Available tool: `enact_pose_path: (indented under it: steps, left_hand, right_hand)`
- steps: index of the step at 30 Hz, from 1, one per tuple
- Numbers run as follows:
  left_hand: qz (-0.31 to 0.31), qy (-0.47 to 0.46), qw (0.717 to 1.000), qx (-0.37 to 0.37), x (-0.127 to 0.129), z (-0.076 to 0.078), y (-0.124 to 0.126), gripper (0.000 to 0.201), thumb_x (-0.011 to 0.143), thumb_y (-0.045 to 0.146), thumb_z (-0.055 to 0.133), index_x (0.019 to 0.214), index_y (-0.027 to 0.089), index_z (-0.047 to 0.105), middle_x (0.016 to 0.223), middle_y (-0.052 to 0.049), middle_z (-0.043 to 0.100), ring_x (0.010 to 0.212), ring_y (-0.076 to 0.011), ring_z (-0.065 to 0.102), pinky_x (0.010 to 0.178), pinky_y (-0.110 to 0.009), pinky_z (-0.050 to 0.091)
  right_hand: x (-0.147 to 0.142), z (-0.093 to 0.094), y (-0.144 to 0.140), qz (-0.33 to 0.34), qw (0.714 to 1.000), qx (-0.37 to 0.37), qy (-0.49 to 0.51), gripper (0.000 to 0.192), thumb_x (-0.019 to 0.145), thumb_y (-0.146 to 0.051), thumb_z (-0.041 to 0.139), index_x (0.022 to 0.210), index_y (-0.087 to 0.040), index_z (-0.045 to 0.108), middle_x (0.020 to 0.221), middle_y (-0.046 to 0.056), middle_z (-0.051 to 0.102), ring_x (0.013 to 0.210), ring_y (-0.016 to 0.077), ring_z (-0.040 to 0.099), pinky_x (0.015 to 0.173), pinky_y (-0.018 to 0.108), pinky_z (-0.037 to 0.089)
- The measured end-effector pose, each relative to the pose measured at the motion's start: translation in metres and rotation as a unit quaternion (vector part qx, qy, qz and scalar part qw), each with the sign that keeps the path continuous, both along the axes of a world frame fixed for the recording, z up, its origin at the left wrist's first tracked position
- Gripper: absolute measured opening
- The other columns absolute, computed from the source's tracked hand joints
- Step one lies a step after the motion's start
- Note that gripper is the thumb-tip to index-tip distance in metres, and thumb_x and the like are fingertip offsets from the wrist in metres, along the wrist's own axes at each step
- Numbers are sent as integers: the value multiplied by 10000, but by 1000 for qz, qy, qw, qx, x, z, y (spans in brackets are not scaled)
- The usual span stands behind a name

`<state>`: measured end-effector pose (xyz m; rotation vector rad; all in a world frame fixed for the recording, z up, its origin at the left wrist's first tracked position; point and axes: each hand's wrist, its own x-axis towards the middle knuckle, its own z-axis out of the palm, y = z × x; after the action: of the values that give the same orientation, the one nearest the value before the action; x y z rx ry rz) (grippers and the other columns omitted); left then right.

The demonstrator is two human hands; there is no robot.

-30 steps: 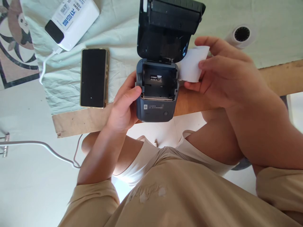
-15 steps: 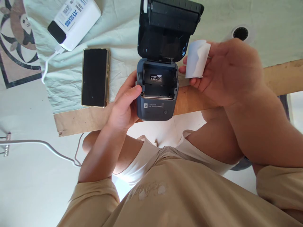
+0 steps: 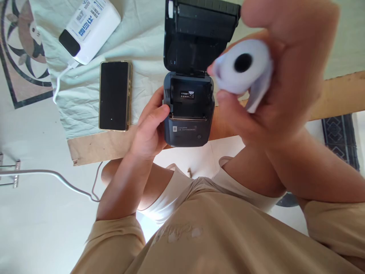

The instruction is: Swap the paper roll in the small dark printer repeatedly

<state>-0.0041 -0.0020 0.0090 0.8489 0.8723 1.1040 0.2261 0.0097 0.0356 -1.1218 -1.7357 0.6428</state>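
Note:
My left hand (image 3: 149, 125) grips the left side of a dark portable label printer (image 3: 186, 131), thumb on its rim. The printer's black lid (image 3: 196, 42) is swung up, and its paper bay shows a small printed label but no roll. In my right hand (image 3: 285, 83), slightly blurred, is a white paper roll (image 3: 256, 57), pinched between thumb and fingers. The roll's end with its dark core hole faces up toward me, and a loose tail of paper hangs at its lower right. It is held to the right of the printer, apart from the bay.
A phone (image 3: 114, 95) lies on the pale green cloth (image 3: 148, 34) left of the printer. Behind it sits a white power bank (image 3: 94, 30) with a cable (image 3: 58, 83) plugged in. The table's wooden edge (image 3: 97, 148) runs in front, above my legs.
My right hand has turned over and lifted the paper roll, so its core hole now faces me rather than its side. The left hand and printer have hardly moved.

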Motion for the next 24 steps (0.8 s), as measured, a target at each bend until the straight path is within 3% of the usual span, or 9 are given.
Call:
enact_pose_path:
  steps: [4, 8, 12, 17, 20, 24]
  left_hand:
    - [3, -1, 1000, 11, -7, -10, -3, 454, 962, 541, 844, 1314, 278, 732, 1306, -73, 859, 1638, -436, 638, 1138, -467, 672]
    - [14, 12, 1000, 0, -9, -9, -7, 393, 996, 524, 796, 1313, 295, 762, 1377, -78, 843, 1614, -425, 665, 1111, -475, 698]
    - [26, 23, 999, 0, -3, -2, -7, 430, 989, 560, 796, 1326, 295, 774, 1412, -86, 818, 1579, -400, 699, 1063, -460, 726]
    - [20, 20, 999, -14, 0, -1, -5, 441, 953, 599, 837, 1248, 277, 780, 1399, -81, 817, 1561, -412, 708, 1090, -488, 729]
    - [18, 11, 1000, -8, -1, -3, -5, 428, 958, 577, 835, 1260, 277, 788, 1390, -71, 820, 1548, -400, 719, 1090, -476, 726]
    - [11, -7, 1000, 8, -4, -6, -6, 414, 994, 525, 806, 1330, 283, 801, 1421, -63, 822, 1520, -372, 738, 1064, -447, 722]
  right_hand:
    - [-14, 10, -4, 18, 982, 144, -123, 369, 1129, -419, 628, 1470, -367, 757, 1343, 36, 789, 1315, 275, 781, 1171, 506, 654]
    - [-25, 20, -10, -25, 979, 115, -169, 385, 1149, -304, 599, 1494, -382, 751, 1234, 18, 801, 1204, 231, 784, 1088, 411, 663]
    - [-29, 11, -9, -30, 988, 101, -117, 260, 986, -132, 701, 1175, -309, 725, 1151, -5, 806, 957, 215, 752, 766, 350, 576]
    - [-30, -2, -1, -30, 981, 142, -131, 249, 949, -71, 641, 1034, -303, 607, 1024, -25, 789, 953, 238, 785, 826, 397, 575]
    - [-28, 1, 1, -28, 977, 150, -146, 271, 928, -53, 643, 1012, -306, 594, 1041, -31, 816, 961, 236, 801, 837, 408, 593]
    - [-24, 8, 0, -16, 985, 124, -118, 191, 985, -168, 728, 1004, -319, 612, 1024, -44, 827, 873, 221, 772, 794, 402, 626]
